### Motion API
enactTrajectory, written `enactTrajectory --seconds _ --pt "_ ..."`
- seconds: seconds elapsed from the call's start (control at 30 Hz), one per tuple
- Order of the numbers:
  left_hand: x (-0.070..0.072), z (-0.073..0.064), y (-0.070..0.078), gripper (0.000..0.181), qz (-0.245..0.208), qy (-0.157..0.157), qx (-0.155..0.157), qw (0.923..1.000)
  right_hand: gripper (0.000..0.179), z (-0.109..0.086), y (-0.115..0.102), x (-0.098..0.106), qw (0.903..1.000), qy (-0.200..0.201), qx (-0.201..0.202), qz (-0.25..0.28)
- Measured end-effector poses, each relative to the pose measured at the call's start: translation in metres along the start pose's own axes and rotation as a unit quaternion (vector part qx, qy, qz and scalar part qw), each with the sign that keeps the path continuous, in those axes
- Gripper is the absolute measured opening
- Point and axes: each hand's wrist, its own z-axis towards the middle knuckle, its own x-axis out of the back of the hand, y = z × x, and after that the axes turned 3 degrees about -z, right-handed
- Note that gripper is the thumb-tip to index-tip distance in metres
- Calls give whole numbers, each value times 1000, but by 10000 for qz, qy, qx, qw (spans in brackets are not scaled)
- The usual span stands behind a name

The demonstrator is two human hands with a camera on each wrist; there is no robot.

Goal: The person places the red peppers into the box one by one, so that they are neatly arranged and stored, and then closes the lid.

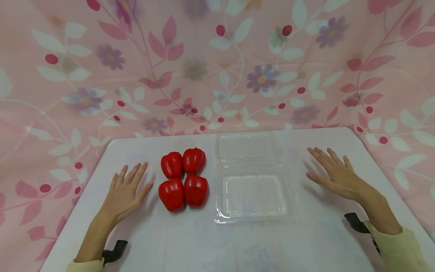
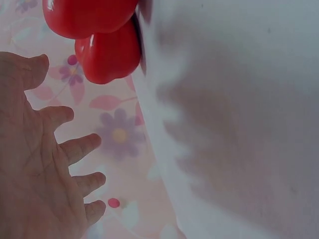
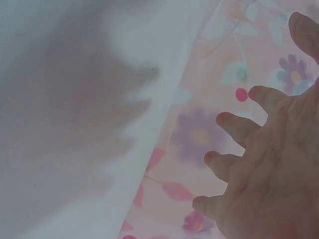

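Note:
Several red bell peppers (image 1: pixel 195 190) stand in a tight cluster on the white table, left of the middle. To their right lies a clear plastic clamshell box (image 1: pixel 253 194), its lid (image 1: pixel 248 145) folded back toward the far edge and nothing inside. My left hand (image 1: pixel 124 194) is spread palm down beside the peppers, apart from them, holding nothing. In the left wrist view its fingers are extended, with two peppers (image 2: pixel 107 55) beyond the thumb. My right hand (image 1: pixel 336 175), also spread and holding nothing, hovers over the table right of the box; its shadow falls below it.
The white table (image 1: pixel 234 245) has rounded far corners. Behind it hangs a pink curtain (image 1: pixel 204 75) printed with flowers and leaves. A black band piece (image 1: pixel 115 251) sits at the left wrist and another (image 1: pixel 357 223) at the right.

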Motion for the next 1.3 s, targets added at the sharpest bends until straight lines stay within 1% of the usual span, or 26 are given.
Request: enactTrajectory --seconds 0.2,0.53,0.63,0.77,0.87,0.97,1.13,1.3 --pt "2 -2 9 75 -159 -49 -16 9999 81 -1 -9 1 9996 -38 89 273" --pt "5 -5 19 75 -320 -137 47 9994 82 -1 -19 -2 9977 -150 248 607" --pt "6 -6 21 74 -341 -160 68 9993 81 -2 -22 -3 9964 -140 301 777" --pt "6 -8 24 72 -350 -267 94 9990 81 -2 -25 -3 9937 -155 399 1037" --pt "7 -9 27 72 -377 -358 137 9986 82 -3 -27 -2 9916 -274 447 1181" --pt "9 -10 29 73 -421 -439 202 9979 82 -3 -30 -3 9913 -374 424 1188" --pt "11 -10 34 75 -502 -526 272 9970 80 -5 -33 -5 9920 -408 292 1158" --pt "10 -12 37 73 -561 -473 186 9971 79 -5 -35 -9 9916 -492 357 1141"
